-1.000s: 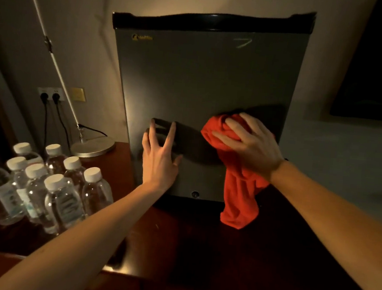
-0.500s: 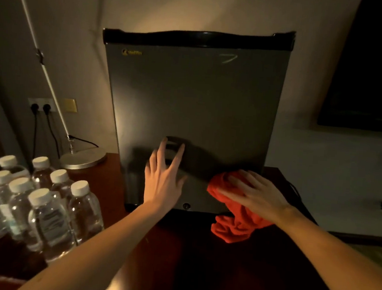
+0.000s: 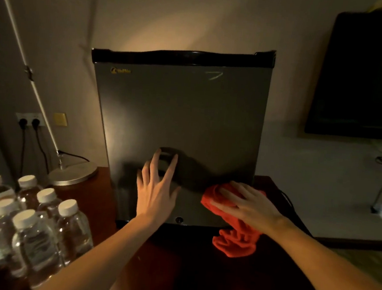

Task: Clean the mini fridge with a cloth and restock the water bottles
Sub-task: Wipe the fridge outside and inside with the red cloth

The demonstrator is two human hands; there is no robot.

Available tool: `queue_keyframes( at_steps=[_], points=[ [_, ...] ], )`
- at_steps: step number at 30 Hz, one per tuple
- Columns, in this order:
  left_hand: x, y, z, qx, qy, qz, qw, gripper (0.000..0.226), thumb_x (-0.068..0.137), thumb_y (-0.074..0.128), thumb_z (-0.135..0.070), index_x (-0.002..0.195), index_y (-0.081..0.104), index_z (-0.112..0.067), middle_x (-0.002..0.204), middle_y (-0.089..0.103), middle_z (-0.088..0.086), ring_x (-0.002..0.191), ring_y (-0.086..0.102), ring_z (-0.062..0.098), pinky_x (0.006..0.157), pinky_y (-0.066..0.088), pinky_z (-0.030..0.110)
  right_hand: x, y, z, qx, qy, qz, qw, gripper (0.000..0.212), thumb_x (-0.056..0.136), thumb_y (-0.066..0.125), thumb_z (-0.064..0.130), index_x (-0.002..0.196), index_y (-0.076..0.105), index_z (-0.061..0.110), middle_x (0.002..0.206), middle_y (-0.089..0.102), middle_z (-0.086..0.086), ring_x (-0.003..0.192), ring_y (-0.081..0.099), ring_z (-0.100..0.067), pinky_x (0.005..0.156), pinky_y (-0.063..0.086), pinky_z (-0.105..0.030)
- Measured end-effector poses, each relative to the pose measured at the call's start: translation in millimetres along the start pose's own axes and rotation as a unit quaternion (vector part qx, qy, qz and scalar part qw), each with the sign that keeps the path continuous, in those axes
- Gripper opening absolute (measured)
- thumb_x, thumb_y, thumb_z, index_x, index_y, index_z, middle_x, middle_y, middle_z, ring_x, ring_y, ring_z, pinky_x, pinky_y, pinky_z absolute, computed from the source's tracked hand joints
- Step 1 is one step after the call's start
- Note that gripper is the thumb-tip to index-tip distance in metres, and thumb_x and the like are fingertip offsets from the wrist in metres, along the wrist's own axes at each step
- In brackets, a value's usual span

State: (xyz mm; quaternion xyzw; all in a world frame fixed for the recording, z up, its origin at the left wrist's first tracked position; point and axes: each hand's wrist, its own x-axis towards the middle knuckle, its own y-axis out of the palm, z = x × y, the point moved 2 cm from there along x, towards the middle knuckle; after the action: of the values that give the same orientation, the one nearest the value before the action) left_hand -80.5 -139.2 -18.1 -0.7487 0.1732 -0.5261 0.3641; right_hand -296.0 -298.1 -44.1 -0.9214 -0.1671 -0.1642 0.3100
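While left hand (image 3: 156, 194) fingers spread on mini fridge (image 3: 180, 125) door | right hand (image 3: 249, 206) fingers spread, pressing red cloth (image 3: 235, 242)

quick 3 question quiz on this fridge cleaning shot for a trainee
1. True or false: the mini fridge door is open.
2. Which hand presses the red cloth to the door? A) left hand B) right hand
3. On which side of the fridge do the water bottles stand?

Key:
1. False, the door is closed.
2. B. The right hand lies flat on the cloth, low on the door; the left rests bare on the door.
3. On its left, on the wooden table.
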Motion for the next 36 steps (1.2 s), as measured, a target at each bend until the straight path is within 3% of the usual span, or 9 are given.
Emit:
queue_keyframes(
  at_steps=[1, 5, 9, 14, 20, 24, 26, 31, 36],
  points=[
    [1.7, -1.6, 0.6, 0.003, 0.002, -0.005, 1.0, 0.092, 0.089, 0.065, -0.043, 0.153, 0.0, -0.042, 0.158, -0.01, 0.003, 0.145, 0.007, 0.04, 0.117, 0.016, 0.056, 5.7, -5.0, -9.8, 0.003, 0.012, -0.013, 1.0, 0.079, 0.071, 0.069, 0.014, 0.143, 0.039, 0.032, 0.138, 0.051, -0.007, 0.119, 0.056, -0.038, 0.096, 0.05, -0.043],
    [11.5, -9.1, 0.5, 0.006, 0.004, -0.027, 1.0, 0.093, 0.084, 0.071, -0.039, 0.153, 0.008, -0.04, 0.158, 0.001, 0.008, 0.141, 0.016, 0.043, 0.114, 0.025, 0.061, 51.9, -45.7, -76.8, 0.014, 0.155, -0.138, 0.978, 0.049, 0.089, 0.046, 0.018, 0.137, 0.048, 0.03, 0.134, 0.045, -0.011, 0.117, 0.046, -0.041, 0.092, 0.051, -0.047],
    [20.9, -19.6, -0.5, 0.001, 0.01, -0.059, 0.998, 0.093, 0.079, 0.076, -0.038, 0.153, 0.019, -0.035, 0.156, 0.013, 0.013, 0.136, 0.027, 0.042, 0.109, 0.033, 0.061, 120.6, -102.7, -132.3, 0.009, 0.294, -0.173, 0.94, 0.055, 0.088, 0.054, 0.004, 0.137, 0.054, 0.026, 0.138, 0.047, -0.015, 0.124, 0.039, -0.039, 0.102, 0.044, -0.051],
    [26.4, -30.7, 9.4, -0.001, 0.008, -0.079, 0.997, 0.094, 0.077, 0.077, -0.038, 0.153, 0.023, -0.035, 0.156, 0.018, 0.015, 0.137, 0.021, 0.038, 0.111, 0.03, 0.057, 167.3, -109.6, -115.7, 0.016, 0.345, -0.197, 0.918, 0.051, 0.088, 0.059, 0.014, 0.138, 0.054, 0.025, 0.136, 0.048, -0.013, 0.123, 0.038, -0.039, 0.104, 0.041, -0.05],
    [22.5, -29.7, 27.5, 0.0, 0.009, -0.087, 0.996, 0.094, 0.076, 0.079, -0.036, 0.153, 0.026, -0.032, 0.152, 0.021, 0.017, 0.135, 0.022, 0.038, 0.108, 0.034, 0.061, 163.5, -102.9, -102.9, -0.026, 0.246, -0.154, 0.957, 0.056, 0.086, 0.057, 0.01, 0.139, 0.052, 0.026, 0.134, 0.051, -0.011, 0.119, 0.044, -0.038, 0.099, 0.043, -0.045],
    [27.1, -29.8, 30.6, 0.012, 0.011, -0.069, 0.998, 0.092, 0.08, 0.075, -0.039, 0.154, 0.022, -0.034, 0.155, 0.017, 0.016, 0.138, 0.018, 0.038, 0.112, 0.026, 0.059, 153.0, -114.8, -141.5, -0.03, 0.339, -0.188, 0.921, 0.052, 0.09, 0.06, 0.015, 0.139, 0.052, 0.029, 0.132, 0.052, -0.009, 0.115, 0.045, -0.035, 0.101, 0.043, -0.043],
    [29.9, -29.3, 29.4, 0.006, 0.009, -0.065, 0.998, 0.09, 0.081, 0.074, -0.038, 0.154, 0.022, -0.034, 0.156, 0.015, 0.015, 0.138, 0.018, 0.038, 0.112, 0.026, 0.059, 146.0, -104.3, -134.6, -0.023, 0.342, -0.192, 0.92, 0.053, 0.09, 0.059, 0.013, 0.14, 0.052, 0.029, 0.133, 0.052, -0.01, 0.118, 0.043, -0.037, 0.103, 0.042, -0.046],
    [23.3, -20.4, 20.9, 0.007, 0.015, -0.063, 0.998, 0.087, 0.082, 0.073, -0.037, 0.154, 0.023, -0.033, 0.157, 0.015, 0.016, 0.138, 0.024, 0.043, 0.112, 0.029, 0.061, 111.0, -45.1, -52.9, 0.041, 0.212, -0.144, 0.966, 0.042, 0.096, 0.048, 0.027, 0.137, 0.056, 0.026, 0.134, 0.049, -0.014, 0.12, 0.048, -0.046, 0.104, 0.04, -0.055],
    [13.5, -10.2, 5.0, 0.015, 0.019, -0.036, 0.999, 0.087, 0.086, 0.068, -0.039, 0.154, 0.014, -0.036, 0.158, 0.005, 0.01, 0.141, 0.02, 0.043, 0.115, 0.024, 0.06, 71.7, -19.0, 0.0, 0.04, 0.085, -0.159, 0.983, 0.033, 0.085, 0.051, 0.024, 0.107, 0.075, 0.029, 0.131, 0.044, 0.0, 0.117, 0.045, -0.038, 0.095, 0.048, -0.046]
  ],
)
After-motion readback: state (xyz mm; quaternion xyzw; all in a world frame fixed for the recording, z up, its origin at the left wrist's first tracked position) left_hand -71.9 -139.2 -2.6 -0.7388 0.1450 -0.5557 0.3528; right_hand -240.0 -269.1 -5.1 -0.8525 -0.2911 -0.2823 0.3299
